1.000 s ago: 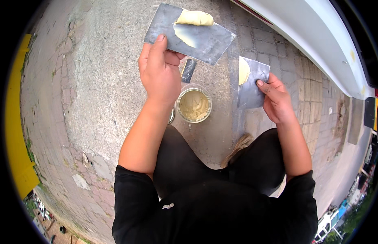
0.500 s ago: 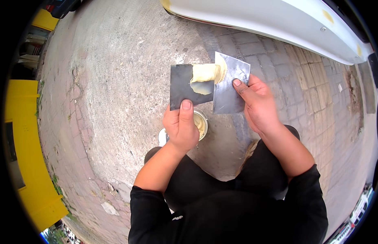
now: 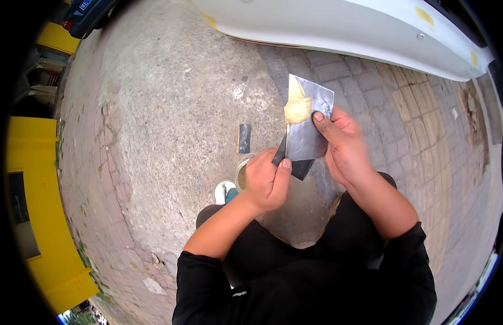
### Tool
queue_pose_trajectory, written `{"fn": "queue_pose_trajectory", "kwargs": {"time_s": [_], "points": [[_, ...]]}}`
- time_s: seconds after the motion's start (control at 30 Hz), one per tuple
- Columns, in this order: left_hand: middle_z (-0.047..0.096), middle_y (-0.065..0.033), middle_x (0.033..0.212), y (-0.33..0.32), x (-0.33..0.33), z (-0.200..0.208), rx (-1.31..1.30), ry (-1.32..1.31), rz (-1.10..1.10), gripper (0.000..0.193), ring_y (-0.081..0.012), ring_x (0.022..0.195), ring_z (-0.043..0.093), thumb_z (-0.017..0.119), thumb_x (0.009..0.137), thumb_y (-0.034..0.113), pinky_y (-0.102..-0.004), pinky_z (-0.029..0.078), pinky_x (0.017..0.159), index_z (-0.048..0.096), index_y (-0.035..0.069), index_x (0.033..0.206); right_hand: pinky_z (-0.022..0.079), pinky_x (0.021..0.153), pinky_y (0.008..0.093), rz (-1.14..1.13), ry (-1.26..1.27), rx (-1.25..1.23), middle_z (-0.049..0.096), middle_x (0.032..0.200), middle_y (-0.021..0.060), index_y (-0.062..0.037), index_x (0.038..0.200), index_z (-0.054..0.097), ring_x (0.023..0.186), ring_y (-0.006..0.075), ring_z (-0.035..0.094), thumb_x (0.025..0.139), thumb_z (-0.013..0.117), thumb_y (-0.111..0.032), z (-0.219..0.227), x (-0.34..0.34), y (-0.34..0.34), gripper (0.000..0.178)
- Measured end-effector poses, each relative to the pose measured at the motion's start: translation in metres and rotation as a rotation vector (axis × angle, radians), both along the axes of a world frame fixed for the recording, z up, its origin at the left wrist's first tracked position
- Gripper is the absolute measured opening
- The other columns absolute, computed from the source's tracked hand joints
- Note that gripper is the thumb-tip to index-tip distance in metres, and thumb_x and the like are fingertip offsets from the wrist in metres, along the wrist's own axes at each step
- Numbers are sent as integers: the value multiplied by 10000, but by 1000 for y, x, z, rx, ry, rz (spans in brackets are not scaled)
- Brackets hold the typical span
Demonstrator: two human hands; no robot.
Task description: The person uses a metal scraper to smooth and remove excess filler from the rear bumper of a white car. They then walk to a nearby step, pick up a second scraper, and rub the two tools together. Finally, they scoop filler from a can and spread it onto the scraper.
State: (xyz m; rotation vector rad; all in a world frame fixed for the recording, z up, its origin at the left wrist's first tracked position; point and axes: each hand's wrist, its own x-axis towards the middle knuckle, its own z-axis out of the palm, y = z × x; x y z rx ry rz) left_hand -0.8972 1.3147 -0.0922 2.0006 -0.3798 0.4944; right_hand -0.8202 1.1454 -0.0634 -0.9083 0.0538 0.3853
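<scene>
My right hand (image 3: 346, 145) is closed on a thin silver metal plate (image 3: 319, 96), thumb on its face. A lump of cream-coloured putty (image 3: 298, 110) sits near the plate's left edge. My left hand (image 3: 266, 180) grips a dark flat spreader (image 3: 301, 170), which is tilted and partly hidden behind the plate. The two tools meet along the plate's lower left edge. Below, mostly covered by my left hand, stands a round tin (image 3: 241, 172). Close to it is a small white-topped container (image 3: 221, 189).
A small dark strip (image 3: 244, 138) lies on the concrete ahead of the tin. A white car body panel (image 3: 316, 24) with yellowish patches spans the far right. On the left stands a yellow structure (image 3: 32, 142), and a dark vehicle (image 3: 90, 16) shows at the far left.
The dark spreader has dropped and turned from lying flat beside the plate to slanting behind it. Putty that spanned both tools is now bunched on the silver plate. The dark strip has come into view.
</scene>
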Motion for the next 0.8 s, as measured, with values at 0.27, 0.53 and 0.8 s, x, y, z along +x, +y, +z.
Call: {"fn": "queue_pose_trajectory", "kwargs": {"time_s": [0.27, 0.53, 0.8], "points": [[648, -154, 1305, 25, 0, 22, -1284, 418, -226, 310, -249, 1236, 606, 529, 1017, 96, -393, 433, 1086, 577, -36, 1293, 369, 1146, 401, -301, -327, 96, 575, 1373, 105, -21, 1487, 349, 1314, 214, 519, 1014, 510, 11, 26, 3, -26, 500], [650, -150, 1287, 1, -5, 35, -1479, 584, -379, 371, -264, 1200, 634, 568, 999, 116, -439, 489, 1062, 518, -15, 1343, 392, 1116, 577, 86, -1104, -267, 395, 1509, 335, -46, 1509, 354, 1362, 490, 453, 940, 592, 58, -28, -38, -32, 625], [641, -157, 1290, -6, -20, 45, -1426, 539, -412, 382, -253, 1178, 641, 580, 1002, 133, -404, 515, 1019, 510, -23, 1343, 396, 1120, 584, 435, -568, -256, 379, 1529, 343, 5, 1516, 364, 1393, 518, 416, 906, 657, 39, -76, -58, -35, 677]]}}
